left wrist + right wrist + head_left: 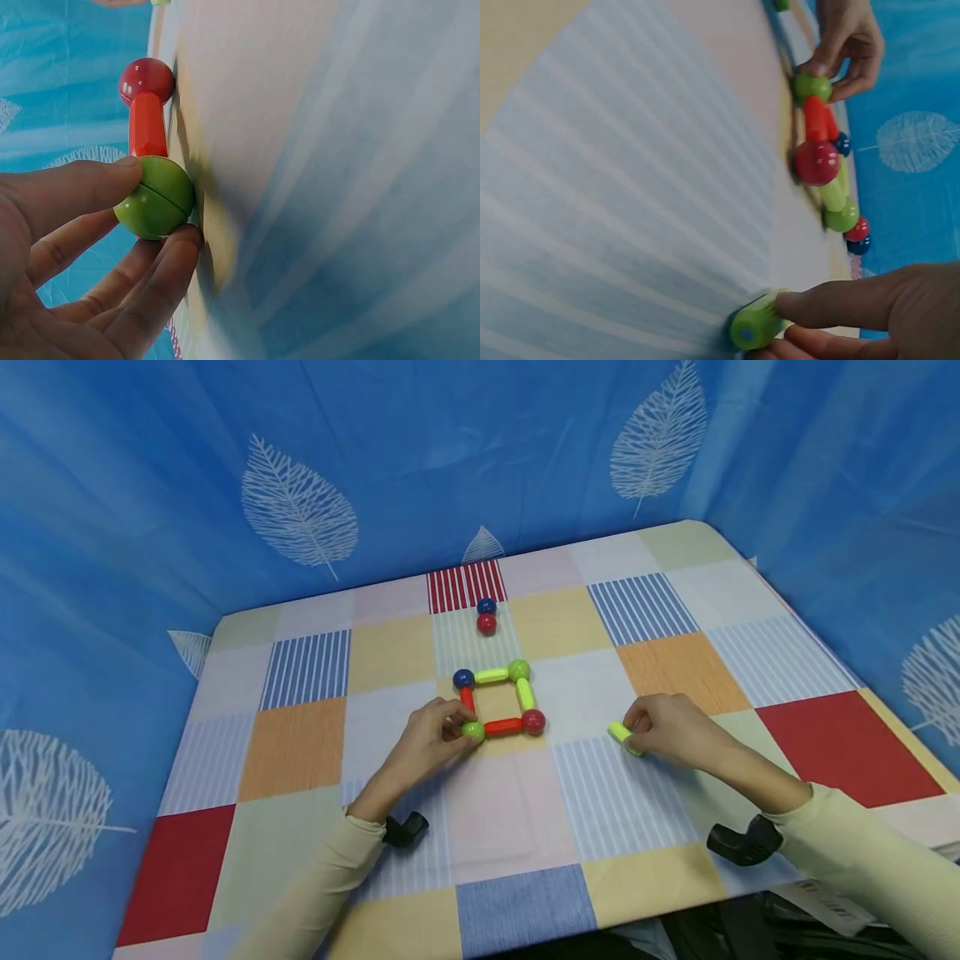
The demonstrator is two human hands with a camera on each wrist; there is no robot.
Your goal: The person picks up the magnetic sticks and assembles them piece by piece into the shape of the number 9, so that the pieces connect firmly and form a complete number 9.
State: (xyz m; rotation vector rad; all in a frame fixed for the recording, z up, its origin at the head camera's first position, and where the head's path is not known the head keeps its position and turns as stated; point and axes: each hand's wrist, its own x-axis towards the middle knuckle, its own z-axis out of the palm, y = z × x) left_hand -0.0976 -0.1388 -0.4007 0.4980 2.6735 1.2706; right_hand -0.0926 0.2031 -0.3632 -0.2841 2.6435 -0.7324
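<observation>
A square frame of magnetic balls and rods lies on the patchwork cloth. Its corners are a blue ball (463, 678), a far green ball (518, 669), a red ball (533, 722) and a near green ball (473, 731). Two red rods, one being the near rod (503, 727), and two yellow-green rods link them. My left hand (431, 732) pinches the near green ball between thumb and fingers. Off to the right, my right hand (677, 729) pinches a loose yellow-green rod (754, 327) close over the cloth, its end face showing in the right wrist view.
Behind the square, a second blue ball (487, 606) and a second red ball (487, 624) sit together. A blue curtain (480, 460) with white leaf prints surrounds the table's back and sides. A white label (825, 906) shows below the front edge at right.
</observation>
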